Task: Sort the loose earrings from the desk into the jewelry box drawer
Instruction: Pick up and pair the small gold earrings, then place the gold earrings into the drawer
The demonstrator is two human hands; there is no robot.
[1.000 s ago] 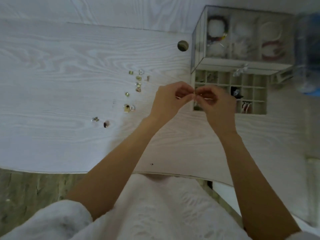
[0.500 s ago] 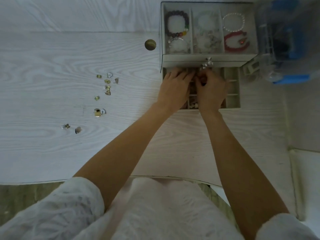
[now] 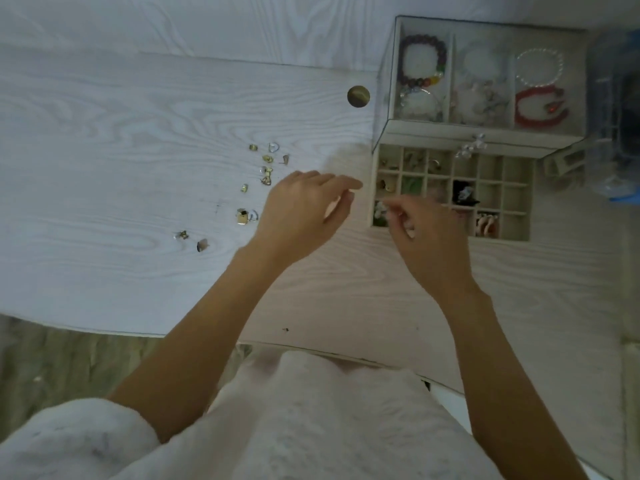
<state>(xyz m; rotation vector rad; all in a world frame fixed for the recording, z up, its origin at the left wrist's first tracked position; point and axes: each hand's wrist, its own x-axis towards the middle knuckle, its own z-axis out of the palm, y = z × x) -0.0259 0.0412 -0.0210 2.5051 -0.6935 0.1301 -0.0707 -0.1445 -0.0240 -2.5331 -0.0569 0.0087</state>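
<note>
I see a pale wood-grain desk point(image 3: 104, 140). Loose earrings point(image 3: 265, 169) lie scattered left of centre. A round brown disc point(image 3: 358, 96) sits near the jewelry box point(image 3: 446, 135), whose drawer point(image 3: 519, 188) is pulled out onto the desk. At far right stands something blue point(image 3: 620, 109), perhaps a container.

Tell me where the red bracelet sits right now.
In the head view, the red bracelet lies in the jewelry box's top tray, rightmost compartment, just below the clear bead bracelet.
</note>
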